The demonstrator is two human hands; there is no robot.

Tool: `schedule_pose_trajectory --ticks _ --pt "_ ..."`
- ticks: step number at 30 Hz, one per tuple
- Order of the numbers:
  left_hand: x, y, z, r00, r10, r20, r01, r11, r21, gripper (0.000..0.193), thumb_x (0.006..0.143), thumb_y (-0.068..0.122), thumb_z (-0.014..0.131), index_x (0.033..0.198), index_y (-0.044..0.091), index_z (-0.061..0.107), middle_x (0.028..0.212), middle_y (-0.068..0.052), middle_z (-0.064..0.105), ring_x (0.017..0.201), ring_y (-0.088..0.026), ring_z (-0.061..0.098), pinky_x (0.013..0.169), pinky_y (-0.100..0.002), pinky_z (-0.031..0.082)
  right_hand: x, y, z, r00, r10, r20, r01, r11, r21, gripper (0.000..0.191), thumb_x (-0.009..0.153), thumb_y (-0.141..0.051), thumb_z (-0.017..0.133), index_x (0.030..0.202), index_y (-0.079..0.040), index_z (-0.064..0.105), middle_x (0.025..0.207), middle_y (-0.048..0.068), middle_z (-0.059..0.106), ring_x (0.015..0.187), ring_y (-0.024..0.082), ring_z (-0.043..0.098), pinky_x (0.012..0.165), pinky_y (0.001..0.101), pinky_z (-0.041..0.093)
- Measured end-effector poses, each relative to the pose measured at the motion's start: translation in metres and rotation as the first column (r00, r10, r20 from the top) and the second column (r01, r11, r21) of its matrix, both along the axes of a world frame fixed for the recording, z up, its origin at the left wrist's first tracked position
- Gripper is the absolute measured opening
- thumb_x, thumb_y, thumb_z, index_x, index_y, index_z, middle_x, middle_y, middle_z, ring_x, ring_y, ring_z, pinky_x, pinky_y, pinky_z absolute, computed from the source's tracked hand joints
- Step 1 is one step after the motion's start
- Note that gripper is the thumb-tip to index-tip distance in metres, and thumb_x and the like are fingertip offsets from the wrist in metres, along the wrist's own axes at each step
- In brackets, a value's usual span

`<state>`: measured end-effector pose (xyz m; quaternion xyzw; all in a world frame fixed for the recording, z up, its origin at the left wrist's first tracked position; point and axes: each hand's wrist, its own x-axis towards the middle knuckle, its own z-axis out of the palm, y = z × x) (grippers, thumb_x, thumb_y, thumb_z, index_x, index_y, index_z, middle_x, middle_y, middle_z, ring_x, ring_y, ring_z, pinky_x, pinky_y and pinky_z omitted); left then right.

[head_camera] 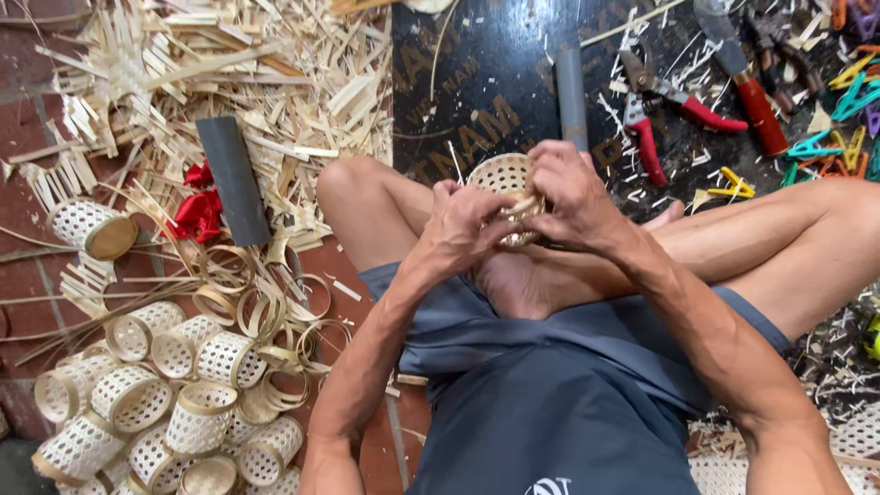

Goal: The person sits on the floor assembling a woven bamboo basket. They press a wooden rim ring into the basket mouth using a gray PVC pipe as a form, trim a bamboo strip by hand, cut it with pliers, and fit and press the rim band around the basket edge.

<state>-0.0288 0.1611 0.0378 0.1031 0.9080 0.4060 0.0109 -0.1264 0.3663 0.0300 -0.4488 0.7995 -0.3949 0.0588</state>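
Above the crossed bare legs, both hands meet around one small round woven bamboo basket [507, 180]. It sits in the middle of the view, just over a bare foot, with its open mouth tipped up and away from the person.

The left hand [463, 223] comes in from the lower left. Its arm is bent and the wrist is turned so the knuckles face up. Its fingers are curled tight on the near side of the small basket, holding its edge.

The right hand [573, 192] comes in from the lower right along a long, straight forearm. It covers the right side of the small basket. Its fingers are bent over the rim and pinch the weave, and the thumb presses in near the left hand's fingers. The two hands touch each other at the basket.

On the left, on the red brick floor [27, 137], lies a heap of finished pale woven baskets [174, 403], with loose thin bamboo rings [275, 316] beside them. A big pile of pale bamboo scraps [229, 64] is spread behind. A dark grey tube [234, 179] lies near some red cloth [197, 211].

On the dark mat [495, 64] sit red-handled cutters [655, 115], a red-handled knife [747, 78] and bright plastic clips [843, 101].
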Motion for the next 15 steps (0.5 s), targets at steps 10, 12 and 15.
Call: schedule_pose_trajectory --ticks 10,12,15 --pt "0.016 0.01 0.003 0.967 -0.115 -0.226 0.068 0.977 -0.202 0.015 0.088 0.027 0.078 0.096 0.017 0.071 0.085 0.002 0.064 0.087 -0.019 0.061 0.094 -0.05 0.035 0.004 0.024 0.033 0.959 0.121 -0.258 -0.113 0.992 0.047 0.023 0.072 -0.026 0.081 0.082 -0.014 0.064 0.104 -0.003 0.066 0.121 0.027 0.055 0.101 0.052 0.033" --pt "0.022 0.009 0.008 0.96 -0.135 -0.246 0.085 0.975 -0.203 0.014 0.087 0.026 0.077 0.097 0.018 0.072 0.082 0.002 0.062 0.086 -0.018 0.061 0.097 -0.052 0.035 0.01 0.026 0.037 0.948 0.133 -0.29 -0.122 0.991 0.058 0.021 0.076 -0.023 0.08 0.083 -0.013 0.063 0.107 -0.001 0.066 0.122 0.026 0.055 0.105 0.0512 0.034" --pt "0.028 0.006 0.012 0.956 -0.131 -0.263 0.101 0.987 -0.127 0.013 0.091 0.025 0.076 0.099 0.016 0.071 0.082 0.003 0.059 0.087 -0.019 0.06 0.099 -0.051 0.035 0.016 0.025 0.042 0.94 0.149 -0.307 -0.141 0.989 0.046 0.019 0.076 -0.02 0.079 0.082 -0.013 0.063 0.107 -0.001 0.066 0.123 0.025 0.055 0.107 0.0515 0.035"
